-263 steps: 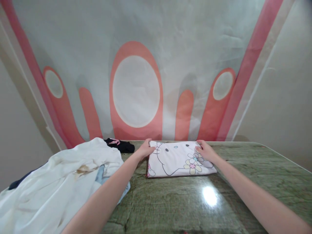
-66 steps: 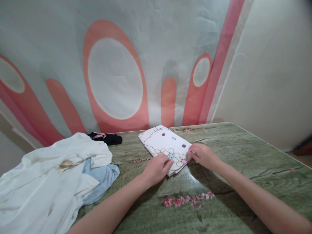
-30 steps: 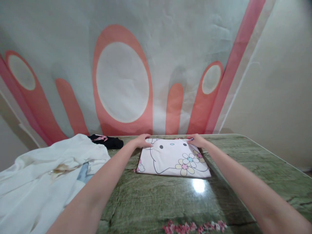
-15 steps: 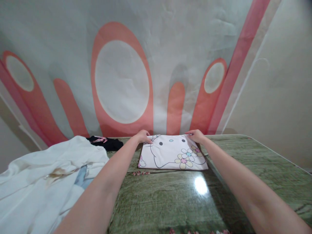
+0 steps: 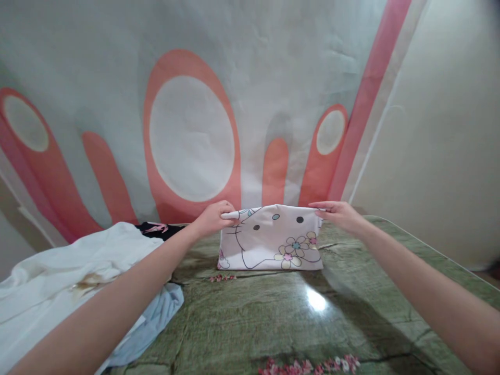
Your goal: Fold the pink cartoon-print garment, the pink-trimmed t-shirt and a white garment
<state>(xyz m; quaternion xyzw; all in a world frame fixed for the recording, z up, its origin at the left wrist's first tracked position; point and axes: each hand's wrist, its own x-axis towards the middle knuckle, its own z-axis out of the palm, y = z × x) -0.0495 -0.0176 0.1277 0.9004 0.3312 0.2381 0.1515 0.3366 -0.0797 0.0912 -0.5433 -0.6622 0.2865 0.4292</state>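
Note:
A folded white cloth (image 5: 269,239) printed with a cartoon cat face and flowers stands lifted by its far edge, with its near edge resting on the green table (image 5: 273,317). My left hand (image 5: 213,216) pinches the cloth's upper left corner. My right hand (image 5: 338,213) pinches its upper right corner. Both arms reach forward from the bottom of the view.
A heap of white (image 5: 70,276) and light blue clothes (image 5: 156,317) lies at the left of the table, with a black garment (image 5: 156,229) behind it. A banner with pink shapes (image 5: 191,135) hangs behind the table. Pink flower prints (image 5: 308,364) mark the near tabletop.
Both hands have raised the far edge of the folded cloth off the table, so that it now stands up on its near edge instead of lying flat.

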